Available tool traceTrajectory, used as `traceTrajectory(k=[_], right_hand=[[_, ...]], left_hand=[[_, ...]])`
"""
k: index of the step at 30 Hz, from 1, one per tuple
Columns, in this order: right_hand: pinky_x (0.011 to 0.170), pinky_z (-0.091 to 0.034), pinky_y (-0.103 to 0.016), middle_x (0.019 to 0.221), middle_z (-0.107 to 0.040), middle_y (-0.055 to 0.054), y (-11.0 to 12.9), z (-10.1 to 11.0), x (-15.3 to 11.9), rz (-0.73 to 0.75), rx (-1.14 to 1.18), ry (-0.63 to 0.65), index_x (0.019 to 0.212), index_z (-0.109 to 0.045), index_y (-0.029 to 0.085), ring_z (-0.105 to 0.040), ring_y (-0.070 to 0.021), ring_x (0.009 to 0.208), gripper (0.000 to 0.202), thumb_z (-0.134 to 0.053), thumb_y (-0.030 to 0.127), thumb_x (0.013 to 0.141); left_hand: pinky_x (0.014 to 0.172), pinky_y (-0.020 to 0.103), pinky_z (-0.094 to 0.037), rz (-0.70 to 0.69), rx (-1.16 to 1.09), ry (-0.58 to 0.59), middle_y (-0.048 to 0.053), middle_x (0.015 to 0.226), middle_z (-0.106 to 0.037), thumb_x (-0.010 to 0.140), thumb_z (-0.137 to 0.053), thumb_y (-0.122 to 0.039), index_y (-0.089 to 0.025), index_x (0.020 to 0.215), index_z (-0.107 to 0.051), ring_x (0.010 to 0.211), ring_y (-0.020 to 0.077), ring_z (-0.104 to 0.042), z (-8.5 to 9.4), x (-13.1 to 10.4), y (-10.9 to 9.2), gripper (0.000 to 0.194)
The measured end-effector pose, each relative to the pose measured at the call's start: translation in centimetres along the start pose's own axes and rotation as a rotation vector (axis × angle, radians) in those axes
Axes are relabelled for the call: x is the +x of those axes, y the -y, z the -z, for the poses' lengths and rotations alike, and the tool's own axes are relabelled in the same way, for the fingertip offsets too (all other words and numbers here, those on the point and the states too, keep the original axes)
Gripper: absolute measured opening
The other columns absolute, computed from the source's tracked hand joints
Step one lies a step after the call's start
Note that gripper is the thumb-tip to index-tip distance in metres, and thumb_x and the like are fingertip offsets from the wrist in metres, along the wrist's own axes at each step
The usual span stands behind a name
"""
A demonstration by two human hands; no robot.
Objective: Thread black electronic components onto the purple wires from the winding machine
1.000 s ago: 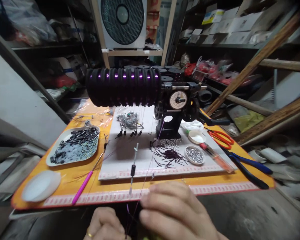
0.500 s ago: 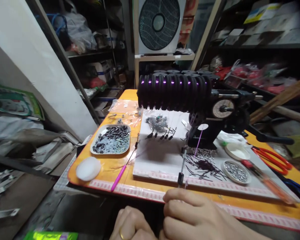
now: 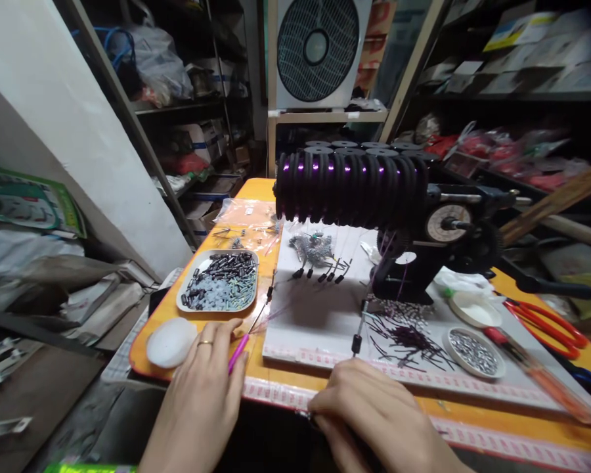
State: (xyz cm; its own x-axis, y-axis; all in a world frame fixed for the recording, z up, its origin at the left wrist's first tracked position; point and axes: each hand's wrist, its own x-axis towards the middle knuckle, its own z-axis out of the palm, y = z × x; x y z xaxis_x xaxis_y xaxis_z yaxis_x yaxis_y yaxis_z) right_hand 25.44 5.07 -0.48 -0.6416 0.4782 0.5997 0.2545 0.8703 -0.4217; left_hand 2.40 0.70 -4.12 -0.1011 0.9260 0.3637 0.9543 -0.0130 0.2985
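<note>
At the far left of the orange tabletop (image 3: 276, 384), a white round pad (image 3: 171, 342) lies near the front edge, and just above it in the frame sits a tray (image 3: 219, 290) heaped with small dark and pale parts. Your left hand (image 3: 201, 387) lies at the lower left of centre, palm down, fingers loosely spread, with a ring on one finger; its fingertips rest on the pink-handled needle tool (image 3: 240, 348), which lies slanted across the tabletop just right of the pad. The fingers are not closed around the tool, only laid on it.

Toward the middle, a white board (image 3: 320, 322) covers the tabletop. On its upper part lies a cluster of small wired parts (image 3: 315, 253), and a thin rod with a dark bead (image 3: 357, 341) points down toward the front edge. Your right hand (image 3: 374, 414) is at lower centre, knuckles up, fingers curled together at the tabletop's front edge just below that rod; whether they pinch a thread you cannot tell.

Above the board, at centre frame, a winding machine (image 3: 423, 236) carries a row of black spools (image 3: 349, 187) wound with purple thread. Right of the rod lies a scatter of dark cut pieces (image 3: 404, 335), then a round dish of small metal bits (image 3: 473, 343). At the far right edge lie red-handled scissors (image 3: 546, 322).
</note>
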Motion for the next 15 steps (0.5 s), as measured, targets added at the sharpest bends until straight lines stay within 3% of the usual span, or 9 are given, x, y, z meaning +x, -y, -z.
traceTrajectory(k=[4, 6, 9, 11, 13, 15], right_hand=[[0.058, -0.047, -0.026, 0.067, -0.062, -0.002, -0.5, -0.7, -0.2, -0.059, 0.124, -0.142, 0.088, -0.061, 0.017, -0.057, -0.0152, 0.061, 0.021, -0.049, -0.001, 0.084], [0.053, -0.044, -0.025, 0.064, -0.059, 0.000, -0.7, -0.8, -0.3, -0.033, 0.144, -0.209, 0.086, -0.059, 0.019, -0.054, -0.0145, 0.057, 0.020, -0.048, 0.002, 0.084], [0.058, -0.047, -0.025, 0.068, -0.061, -0.001, -0.2, 0.1, -0.3, -0.122, 0.136, -0.121, 0.086, -0.057, 0.019, -0.057, -0.0145, 0.061, 0.020, -0.048, 0.002, 0.087], [0.063, -0.050, -0.026, 0.072, -0.064, -0.002, 0.4, 0.8, -0.2, -0.191, 0.132, -0.054, 0.087, -0.057, 0.019, -0.060, -0.0150, 0.067, 0.020, -0.050, 0.001, 0.088], [0.066, -0.051, -0.026, 0.074, -0.065, -0.002, 0.8, 1.0, -0.2, -0.218, 0.140, -0.045, 0.088, -0.057, 0.019, -0.061, -0.0154, 0.070, 0.019, -0.050, 0.002, 0.088], [0.065, -0.050, -0.027, 0.073, -0.064, -0.002, 0.8, 0.5, -0.3, -0.182, 0.165, -0.093, 0.088, -0.057, 0.020, -0.060, -0.0156, 0.068, 0.018, -0.050, 0.003, 0.087]], left_hand=[[0.066, 0.051, -0.061, 0.002, 0.037, -0.021, 0.014, 0.097, -0.069, 0.094, -0.039, -0.018, -0.016, 0.132, -0.042, 0.083, 0.0335, -0.073, -0.7, 0.8, 0.5, 0.038], [0.071, 0.051, -0.062, 0.006, 0.046, -0.060, 0.019, 0.108, -0.068, 0.094, -0.036, -0.017, -0.014, 0.135, -0.040, 0.093, 0.0343, -0.073, -0.5, 0.4, 0.5, 0.041], [0.090, 0.051, -0.058, 0.024, 0.031, -0.078, 0.022, 0.141, -0.053, 0.097, -0.034, -0.020, -0.016, 0.147, -0.033, 0.125, 0.0348, -0.060, 0.2, -1.1, 0.6, 0.051], [0.099, 0.054, -0.052, 0.081, -0.068, -0.105, 0.019, 0.148, -0.050, 0.097, -0.037, -0.026, -0.019, 0.150, -0.034, 0.132, 0.0361, -0.054, 0.4, -2.3, 0.4, 0.053], [0.101, 0.053, -0.050, 0.199, -0.279, -0.162, 0.016, 0.128, -0.067, 0.098, -0.035, -0.030, -0.021, 0.142, -0.048, 0.119, 0.0341, -0.064, 0.2, -3.5, -0.3, 0.046], [0.085, 0.042, -0.058, 0.255, -0.426, -0.158, 0.008, 0.085, -0.076, 0.102, -0.029, -0.030, -0.023, 0.130, -0.059, 0.080, 0.0263, -0.074, -0.1, -4.5, -1.6, 0.042]])
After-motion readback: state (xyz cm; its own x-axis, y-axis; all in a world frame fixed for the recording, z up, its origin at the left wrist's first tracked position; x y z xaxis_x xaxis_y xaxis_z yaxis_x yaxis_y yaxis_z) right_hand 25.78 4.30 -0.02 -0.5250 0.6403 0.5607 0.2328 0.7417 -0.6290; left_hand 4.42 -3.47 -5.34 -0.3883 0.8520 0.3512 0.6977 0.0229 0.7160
